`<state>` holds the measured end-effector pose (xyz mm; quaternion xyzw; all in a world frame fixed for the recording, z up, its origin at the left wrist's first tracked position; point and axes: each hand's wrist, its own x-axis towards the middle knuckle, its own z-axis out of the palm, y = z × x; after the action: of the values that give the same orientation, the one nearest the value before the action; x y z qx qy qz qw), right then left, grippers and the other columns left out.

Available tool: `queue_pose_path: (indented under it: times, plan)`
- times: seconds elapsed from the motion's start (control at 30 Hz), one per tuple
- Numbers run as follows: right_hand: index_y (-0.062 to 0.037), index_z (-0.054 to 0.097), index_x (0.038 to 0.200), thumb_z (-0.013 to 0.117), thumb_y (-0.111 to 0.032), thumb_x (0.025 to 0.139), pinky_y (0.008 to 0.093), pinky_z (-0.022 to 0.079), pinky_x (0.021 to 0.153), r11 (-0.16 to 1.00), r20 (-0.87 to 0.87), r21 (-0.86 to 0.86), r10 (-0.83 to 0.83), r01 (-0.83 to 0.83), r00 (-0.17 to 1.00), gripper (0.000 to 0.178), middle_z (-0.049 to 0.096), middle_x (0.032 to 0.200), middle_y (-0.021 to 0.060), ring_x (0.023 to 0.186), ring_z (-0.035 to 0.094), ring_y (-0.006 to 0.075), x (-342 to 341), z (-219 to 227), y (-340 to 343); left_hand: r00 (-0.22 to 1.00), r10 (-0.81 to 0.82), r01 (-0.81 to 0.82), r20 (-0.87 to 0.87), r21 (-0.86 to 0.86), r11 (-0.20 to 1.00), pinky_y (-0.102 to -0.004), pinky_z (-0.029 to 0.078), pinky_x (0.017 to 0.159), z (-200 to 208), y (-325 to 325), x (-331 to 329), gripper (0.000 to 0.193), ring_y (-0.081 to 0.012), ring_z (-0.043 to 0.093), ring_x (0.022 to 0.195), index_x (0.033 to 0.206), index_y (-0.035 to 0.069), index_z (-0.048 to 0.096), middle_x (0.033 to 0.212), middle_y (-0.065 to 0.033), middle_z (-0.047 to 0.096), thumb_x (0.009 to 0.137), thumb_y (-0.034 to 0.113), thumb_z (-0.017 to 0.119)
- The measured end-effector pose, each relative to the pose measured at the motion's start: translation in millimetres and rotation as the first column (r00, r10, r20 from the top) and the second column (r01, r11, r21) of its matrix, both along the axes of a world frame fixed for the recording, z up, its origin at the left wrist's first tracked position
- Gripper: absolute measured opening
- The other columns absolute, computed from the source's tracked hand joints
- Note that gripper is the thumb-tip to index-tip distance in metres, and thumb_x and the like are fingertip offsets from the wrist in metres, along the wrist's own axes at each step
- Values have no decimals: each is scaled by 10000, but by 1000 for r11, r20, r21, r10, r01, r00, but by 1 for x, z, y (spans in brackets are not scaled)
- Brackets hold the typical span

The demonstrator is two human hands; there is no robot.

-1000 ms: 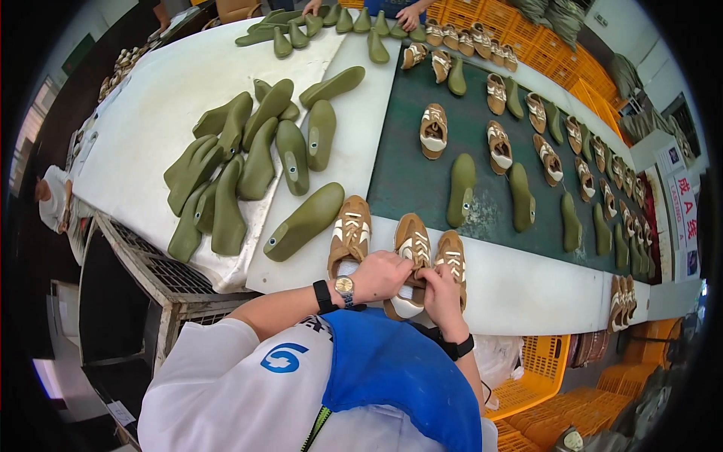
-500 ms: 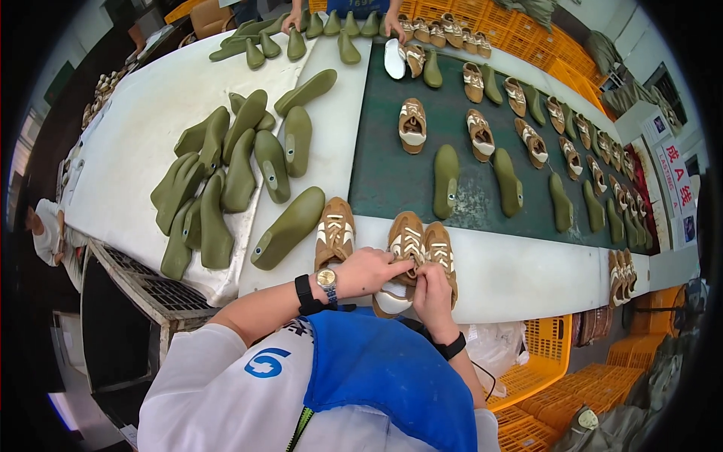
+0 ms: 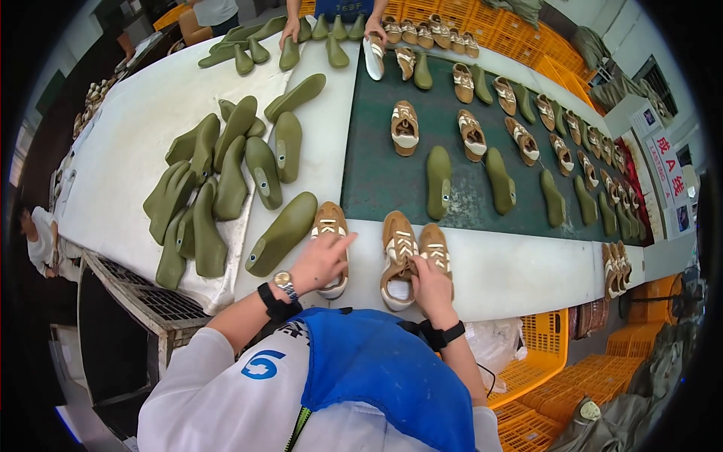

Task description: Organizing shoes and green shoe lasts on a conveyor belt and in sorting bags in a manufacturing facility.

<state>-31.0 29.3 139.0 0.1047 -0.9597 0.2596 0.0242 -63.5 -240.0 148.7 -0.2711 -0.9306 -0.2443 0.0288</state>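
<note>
Three brown-and-white sneakers lie at the near edge of the white table. My left hand [image 3: 322, 261] is over the left sneaker [image 3: 330, 216], fingers extended and apart, gripping nothing. With closed fingers my right hand [image 3: 431, 286] pinches the tongue at the opening of the middle sneaker [image 3: 396, 235]. Inside that opening a pale insole shows. Partly behind my right hand is the third sneaker [image 3: 434, 242]. A green shoe last [image 3: 282, 235] lies left of my left hand.
Green lasts [image 3: 211, 237] are heaped on the white table at left. A dark green belt [image 3: 384, 181] carries sneakers and lasts in rows. Across the table, a co-worker's hands [image 3: 374, 26] handle a shoe and a last. Orange crates [image 3: 546, 350] stand at right.
My left hand has left the middle sneaker and moved left over the left one. My right hand remains at the middle sneaker's opening. The co-worker's hand now grips a shoe.
</note>
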Motion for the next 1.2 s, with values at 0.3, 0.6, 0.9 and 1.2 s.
queue_pose_path:
  times: [0.3,0.6,0.9,1.2]
  plan:
    - [-85,541,1096,630,-108,765,399,483,700,957,-30,-140,253,-255,967,343,560,992,128,831,574,347,-15,23,-59,974,187,-206,131,147,968,-407,469,843,-30,-25,11,563,-371,530,1017,1242,63,408,1253,-180,432,732,107,642]
    - [-117,473,1189,644,-169,774,429,490,651,939,-80,-287,173,-189,982,452,554,903,170,752,583,375,-30,9,-82,979,124,-175,165,350,920,-453,495,685,-6,7,15,467,-414,586,829,1202,44,403,1025,-238,584,781,112,593]
    - [-79,544,1078,490,12,801,447,466,648,914,-135,-402,-5,-50,991,297,575,842,200,752,577,385,-26,1,-74,876,439,-480,198,289,828,-430,491,596,-10,-24,-13,259,-323,628,663,1075,34,483,721,-133,648,820,75,499]
    - [-98,548,1112,502,10,790,429,484,617,967,-157,-202,124,-155,980,343,520,869,165,733,568,360,-18,5,-80,988,129,-123,-83,71,990,-385,485,658,5,22,-4,211,-304,579,759,922,44,570,827,-131,582,762,174,615]
